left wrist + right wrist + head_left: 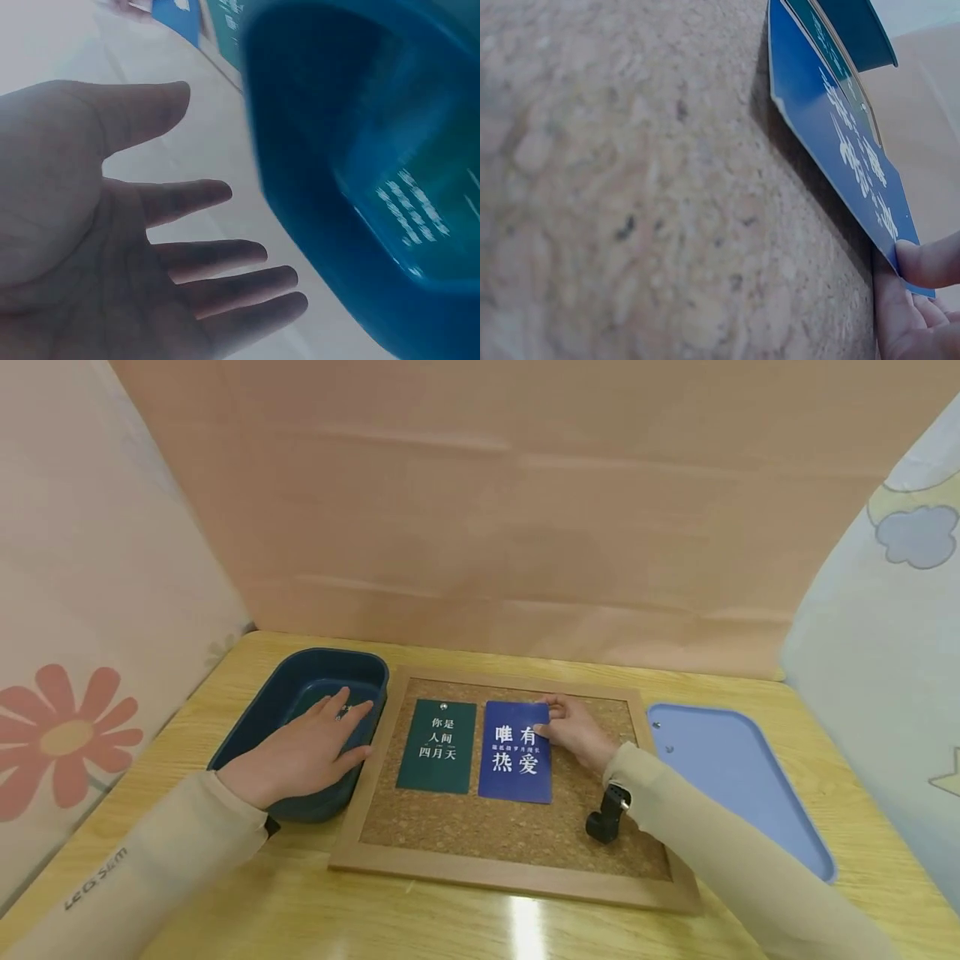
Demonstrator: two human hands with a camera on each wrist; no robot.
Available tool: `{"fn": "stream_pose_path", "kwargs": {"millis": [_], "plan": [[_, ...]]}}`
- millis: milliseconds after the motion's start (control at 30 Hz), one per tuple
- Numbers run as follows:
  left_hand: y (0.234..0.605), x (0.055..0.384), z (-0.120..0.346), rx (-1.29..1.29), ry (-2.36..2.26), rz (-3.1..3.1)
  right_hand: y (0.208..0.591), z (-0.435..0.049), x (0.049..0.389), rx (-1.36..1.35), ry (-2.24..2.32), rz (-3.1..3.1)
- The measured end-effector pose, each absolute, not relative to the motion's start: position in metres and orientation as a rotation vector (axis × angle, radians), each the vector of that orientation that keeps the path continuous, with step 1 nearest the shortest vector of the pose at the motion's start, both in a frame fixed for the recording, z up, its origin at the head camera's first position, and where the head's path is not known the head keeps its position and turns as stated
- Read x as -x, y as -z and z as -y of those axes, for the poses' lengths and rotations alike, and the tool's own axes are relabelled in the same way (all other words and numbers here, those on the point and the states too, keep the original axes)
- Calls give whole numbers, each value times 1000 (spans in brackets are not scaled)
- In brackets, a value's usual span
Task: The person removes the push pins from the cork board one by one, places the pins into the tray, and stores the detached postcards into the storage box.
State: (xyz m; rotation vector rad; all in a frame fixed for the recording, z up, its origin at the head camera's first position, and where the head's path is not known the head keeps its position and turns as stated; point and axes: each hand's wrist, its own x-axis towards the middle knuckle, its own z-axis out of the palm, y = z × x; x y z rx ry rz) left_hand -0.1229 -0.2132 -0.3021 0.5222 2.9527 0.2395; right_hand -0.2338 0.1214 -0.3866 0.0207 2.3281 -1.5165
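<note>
My right hand [573,727] pinches the top right corner of a blue card [514,781] with white characters. In the right wrist view, the thumb lies on the front of the blue card [840,150] and fingers are behind it; its near edge stands off the cork. Left of it, a green card [435,777] lies on the cork board [450,822], with a silver pushpin [443,706] at its top. My left hand [303,752] hovers over a dark blue bin [315,810], fingers spread and holding nothing. Inside the bin, a green card [442,247] with white characters shows.
A light blue tray [738,768] stands right of the board, with a few small silver pushpins [670,749] near its left edge. The board's wooden frame [517,878] borders the cork. Behind the wooden table [442,918] hangs a peach-coloured backdrop [510,527].
</note>
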Motion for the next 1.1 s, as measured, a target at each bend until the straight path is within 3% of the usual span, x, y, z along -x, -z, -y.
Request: {"fn": "stream_pose_path", "kwargs": {"millis": [500,767,1100], "plan": [[318,127,283,-403,-124,-2973,387,-116,229,12,1593,-2257],[319,130,313,-217,-203,-2885,387,-113,230,-32,1593,-2256],[322,129,345,-164,-292,-2758,386,-109,228,-37,1589,-2250]]}}
